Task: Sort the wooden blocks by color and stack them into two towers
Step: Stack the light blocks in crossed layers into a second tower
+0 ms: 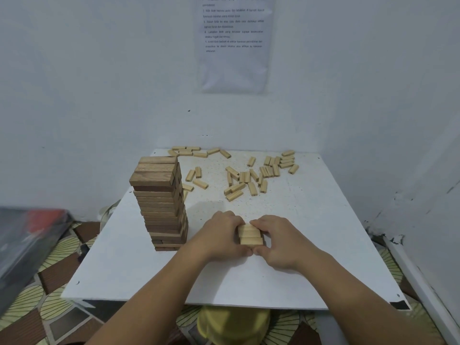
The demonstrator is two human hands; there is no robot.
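Left hand (221, 235) and right hand (276, 241) clamped around pale block stack (251, 236) at 6 o'clock; dark tower (160, 205) at 9; loose pale blocks (249, 175) at 12; wall sheet (234, 43) print too blurred to read.

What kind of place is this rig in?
Likely a makeshift recording corner at home: white board over a patterned floor mat, bare walls meeting in a corner, printed instruction sheet on the wall.
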